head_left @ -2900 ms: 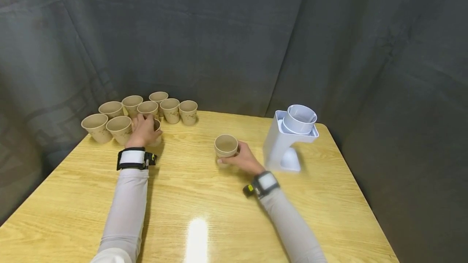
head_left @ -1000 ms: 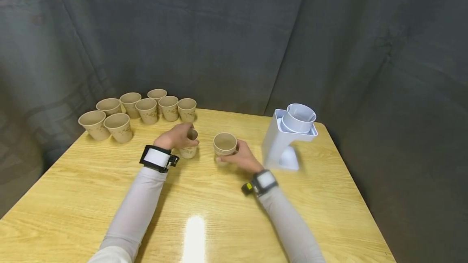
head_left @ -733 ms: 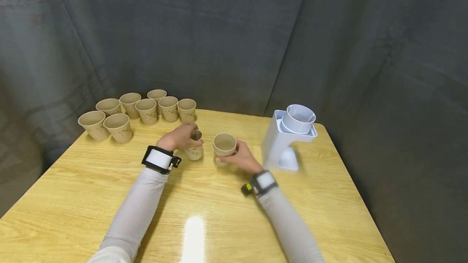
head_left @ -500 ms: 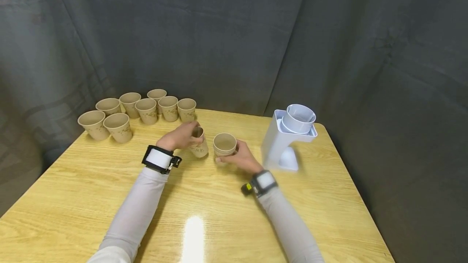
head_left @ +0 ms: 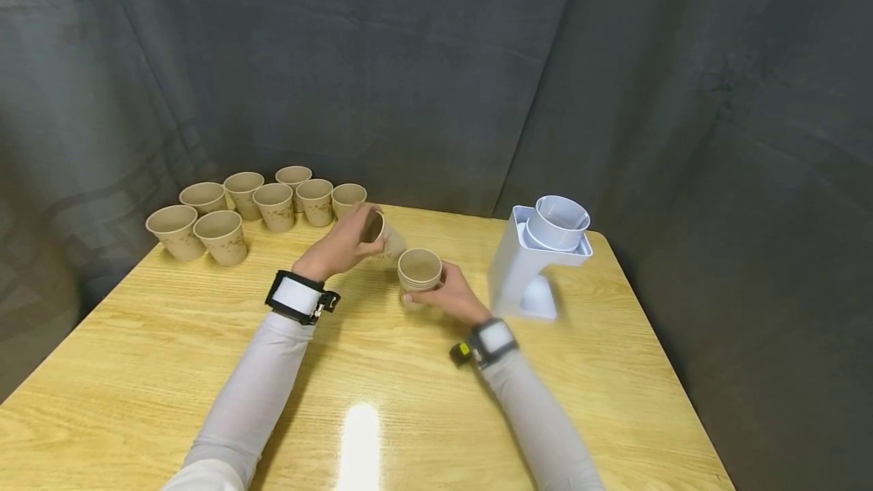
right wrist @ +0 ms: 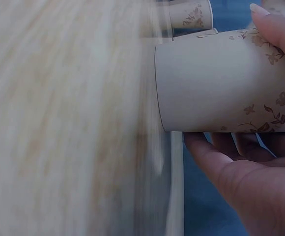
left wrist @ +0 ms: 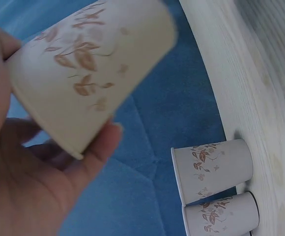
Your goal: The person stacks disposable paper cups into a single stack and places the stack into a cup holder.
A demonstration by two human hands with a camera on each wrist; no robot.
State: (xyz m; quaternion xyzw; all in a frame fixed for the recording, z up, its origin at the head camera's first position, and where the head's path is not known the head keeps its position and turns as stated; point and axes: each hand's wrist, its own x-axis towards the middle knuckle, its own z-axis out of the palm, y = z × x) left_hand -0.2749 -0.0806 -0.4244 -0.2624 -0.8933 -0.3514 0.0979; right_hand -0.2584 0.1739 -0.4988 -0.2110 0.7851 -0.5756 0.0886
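My left hand grips a paper cup by its rim end. The cup is tilted, its base toward the right, and is lifted off the table. Brown leaf prints cover this paper cup in the left wrist view, where fingers and thumb curl round the rim. Just to its right, my right hand holds a stack of nested paper cups upright, mouth up. The right wrist view shows thumb and fingers on either side of the stacked cups; whether their base touches the table cannot be told.
Several upright paper cups stand grouped at the table's back left. A white plastic dispenser-like stand with a round cup-shaped top is at the right. Dark curtain hangs behind the wooden table.
My left hand has taken a cup from the front of the group, carried it right, then raised and tilted it beside the stack. The right hand has stayed nearly still.
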